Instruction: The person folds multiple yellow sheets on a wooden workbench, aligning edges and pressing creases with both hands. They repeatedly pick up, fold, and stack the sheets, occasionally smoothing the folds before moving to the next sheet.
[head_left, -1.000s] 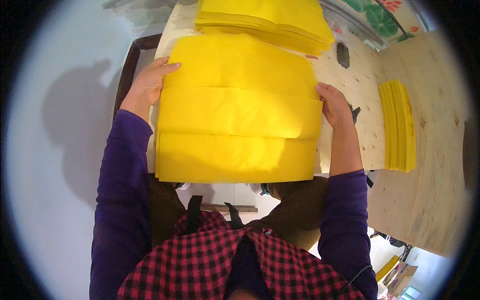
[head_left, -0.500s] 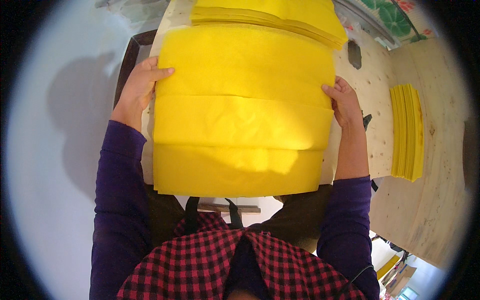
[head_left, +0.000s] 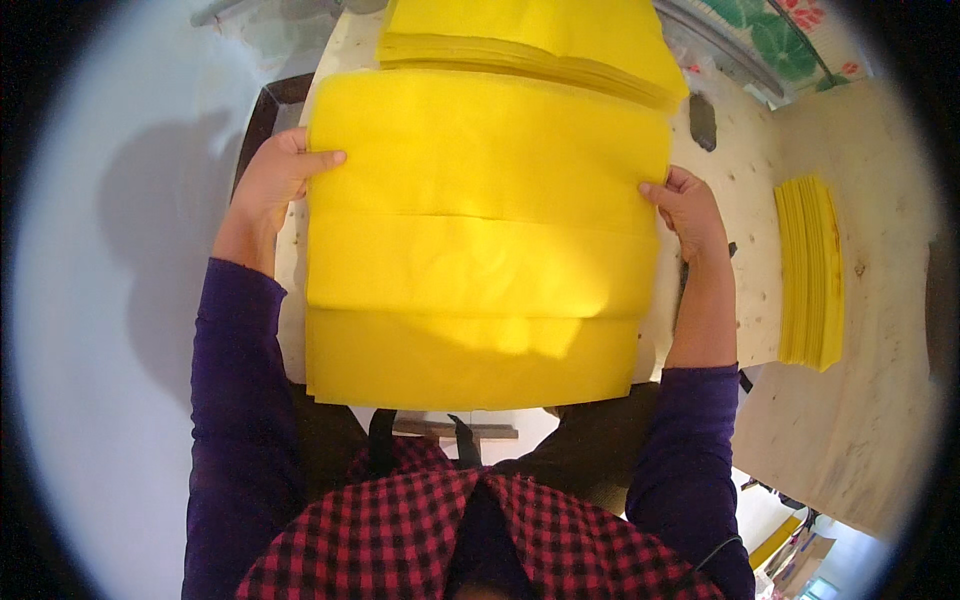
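A broad sheet of yellow fabric (head_left: 480, 150) lies in front of me, with crosswise fold lines over its middle and lower part. My left hand (head_left: 285, 175) pinches its left edge, thumb on top and fingers underneath. At the right edge, my right hand (head_left: 688, 208) grips it the same way, slightly lower. The near edge of the fabric hangs over my lap. Just beyond its far edge sits a stack of yellow fabric sheets (head_left: 530, 35). Whether the held piece is one layer or more, I cannot tell.
A pale wooden table (head_left: 735, 290) supports the fabric and has a dark oblong slot (head_left: 703, 122). On the right, another yellow folded stack (head_left: 810, 272) stands beside a wooden board (head_left: 870, 330). A white wall (head_left: 90, 330) rises on the left.
The fabric and both hands appear slightly lower in the picture, as do the table and stacks. Both hands keep their hold on the edges.
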